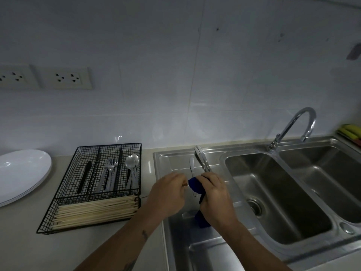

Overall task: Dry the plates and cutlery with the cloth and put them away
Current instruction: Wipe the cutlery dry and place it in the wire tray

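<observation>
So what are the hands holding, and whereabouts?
The right hand grips a bunched blue cloth. The left hand pinches one end of a thin item, probably a chopstick, running into the cloth.

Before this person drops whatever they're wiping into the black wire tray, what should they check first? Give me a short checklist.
1. Blue cloth gripped by right hand: ok.
2. Thin pale stick-like item pinched by left hand: ok, though its type cannot tell.
3. Item fully dry: cannot tell.
4. Black wire cutlery tray within reach on the counter: ok.
5. Room in the front compartment of wooden chopsticks: cannot tell; it looks full.
6. Metal cutlery left on the steel draining board: not ok, not yet dried.
</observation>
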